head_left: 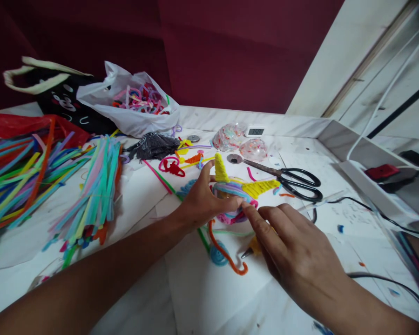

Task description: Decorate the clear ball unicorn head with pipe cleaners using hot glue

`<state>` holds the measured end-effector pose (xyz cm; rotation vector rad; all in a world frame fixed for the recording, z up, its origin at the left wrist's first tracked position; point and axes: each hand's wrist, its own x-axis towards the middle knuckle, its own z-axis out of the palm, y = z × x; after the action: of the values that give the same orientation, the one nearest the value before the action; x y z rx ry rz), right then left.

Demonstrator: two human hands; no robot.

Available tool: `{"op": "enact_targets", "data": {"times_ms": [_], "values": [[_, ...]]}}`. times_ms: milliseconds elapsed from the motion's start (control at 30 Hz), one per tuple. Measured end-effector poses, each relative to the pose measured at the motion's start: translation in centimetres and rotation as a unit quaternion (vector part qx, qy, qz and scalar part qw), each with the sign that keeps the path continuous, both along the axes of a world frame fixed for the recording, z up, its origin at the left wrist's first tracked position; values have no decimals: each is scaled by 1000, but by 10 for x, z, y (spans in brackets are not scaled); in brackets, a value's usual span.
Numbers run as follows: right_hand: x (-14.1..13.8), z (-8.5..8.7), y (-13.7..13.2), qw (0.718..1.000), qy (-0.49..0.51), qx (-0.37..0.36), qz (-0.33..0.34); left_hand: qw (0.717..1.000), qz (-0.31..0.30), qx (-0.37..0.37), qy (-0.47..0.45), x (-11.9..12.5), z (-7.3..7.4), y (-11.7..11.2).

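My left hand (206, 197) is closed around a small pipe-cleaner figure (230, 188), its thumb across the front. Wrapped bands of lilac, blue and pink make up the figure's body, and two yellow points (261, 188) stick out of it. The index finger of my right hand (286, 237) presses on the figure's front edge beside my left thumb; its other fingers are curled. Under my right hand shows a yellow glue gun (254, 245) with a metal nozzle; whether the hand grips it is hidden. An orange pipe cleaner (226, 253) and a blue coil (219, 253) lie just below the figure.
Black-handled scissors (282, 174) lie behind the figure. Bundles of pipe cleaners (94, 190) cover the left side. A white bag (139, 107) of scraps, a black bag (63, 100), clear plastic packs (230, 136) and a small digital display (256, 132) stand behind. Cables (380, 279) cross the right.
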<state>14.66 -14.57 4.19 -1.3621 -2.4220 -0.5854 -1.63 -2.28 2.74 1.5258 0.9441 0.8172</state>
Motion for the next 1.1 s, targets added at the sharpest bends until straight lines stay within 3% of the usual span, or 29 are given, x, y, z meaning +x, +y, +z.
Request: {"op": "enact_targets", "data": {"times_ms": [400, 567, 933, 1100], "values": [[-3, -14, -2, 990, 127, -62, -6, 997, 3, 63, 53, 2, -7, 0], [-5, -17, -2, 985, 142, -98, -15, 995, 12, 65, 69, 3, -9, 0], [-6, -26, -1, 977, 185, -103, -21, 996, 14, 55, 69, 5, -15, 4], [-6, -25, -2, 964, 226, -138, -19, 992, -9, 96, 87, 2, -18, 7]]}}
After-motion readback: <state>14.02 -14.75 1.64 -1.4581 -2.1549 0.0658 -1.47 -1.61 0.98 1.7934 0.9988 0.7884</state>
